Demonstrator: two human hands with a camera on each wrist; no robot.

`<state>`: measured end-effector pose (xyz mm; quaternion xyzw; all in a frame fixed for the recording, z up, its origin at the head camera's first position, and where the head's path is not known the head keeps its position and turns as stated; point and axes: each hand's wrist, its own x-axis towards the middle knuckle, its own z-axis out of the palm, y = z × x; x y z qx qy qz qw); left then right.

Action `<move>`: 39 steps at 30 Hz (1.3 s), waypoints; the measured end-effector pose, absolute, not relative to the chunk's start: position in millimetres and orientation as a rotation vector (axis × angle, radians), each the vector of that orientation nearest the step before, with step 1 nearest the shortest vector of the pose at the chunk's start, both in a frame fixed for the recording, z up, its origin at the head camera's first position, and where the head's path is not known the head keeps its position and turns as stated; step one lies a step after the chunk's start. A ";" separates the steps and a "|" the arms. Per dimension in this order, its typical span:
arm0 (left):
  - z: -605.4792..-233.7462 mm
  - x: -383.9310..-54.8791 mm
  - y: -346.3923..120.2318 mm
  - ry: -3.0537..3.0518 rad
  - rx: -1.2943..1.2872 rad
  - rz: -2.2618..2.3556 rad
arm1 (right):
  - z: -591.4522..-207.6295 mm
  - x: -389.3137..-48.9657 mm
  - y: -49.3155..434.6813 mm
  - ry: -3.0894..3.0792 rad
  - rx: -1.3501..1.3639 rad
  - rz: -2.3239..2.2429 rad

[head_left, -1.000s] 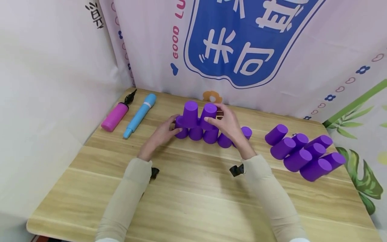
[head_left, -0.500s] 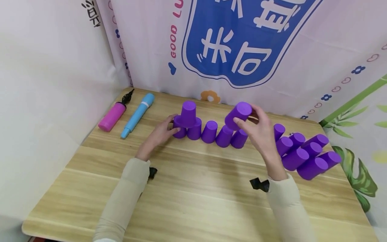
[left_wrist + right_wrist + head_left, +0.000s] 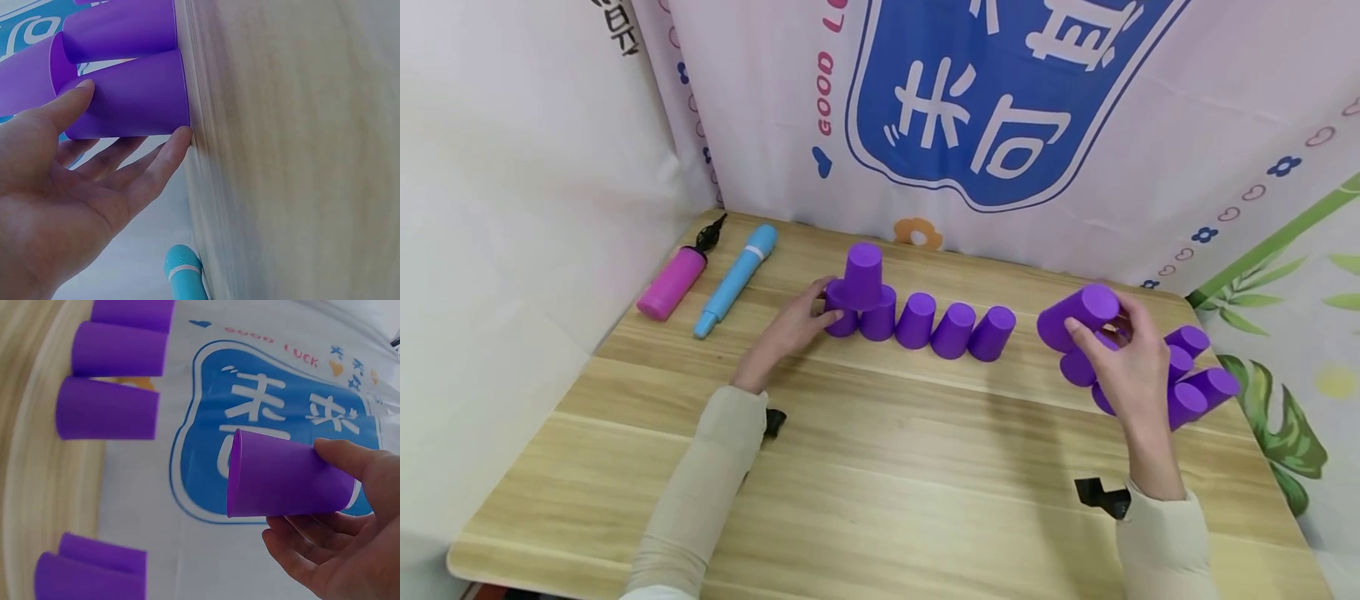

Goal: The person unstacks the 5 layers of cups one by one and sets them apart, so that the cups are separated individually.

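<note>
My right hand (image 3: 1127, 358) holds a purple cup (image 3: 1077, 317) upside down in the air, thumb on the near side and fingers behind. In the right wrist view this cup (image 3: 287, 478) shows its open rim facing left. Several purple cups (image 3: 953, 332) stand upside down in a row at mid-table. One more cup (image 3: 862, 275) sits on top, bridging the two leftmost. My left hand (image 3: 797, 325) steadies the row's left end cup (image 3: 134, 97), thumb on its side and fingers round the outer side.
At the right, below the held cup, a group of purple cups (image 3: 1213, 387) stands partly hidden by my right hand. A pink hand pump (image 3: 673, 283) and a light-blue tube-shaped object (image 3: 735, 282) lie at the back left. A printed curtain (image 3: 760, 125) hangs behind the table (image 3: 880, 483).
My right hand has lifted the second upper cup off the row and carried it rightward to above the right group. The left hand stays at the row's left end.
</note>
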<state>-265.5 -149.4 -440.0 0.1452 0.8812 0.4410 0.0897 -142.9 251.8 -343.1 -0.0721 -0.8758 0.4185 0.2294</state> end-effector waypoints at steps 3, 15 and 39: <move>-439.3 -266.4 -150.8 2.622 0.429 1.306 | -349.8 -139.0 258.7 -2.454 -0.265 1.126; -439.1 -268.6 -151.5 2.638 0.447 1.287 | -392.5 -135.8 284.3 -2.614 -0.441 1.071; -441.2 -267.9 -150.5 2.626 0.424 1.282 | -432.7 -137.8 290.8 -2.669 -0.472 0.960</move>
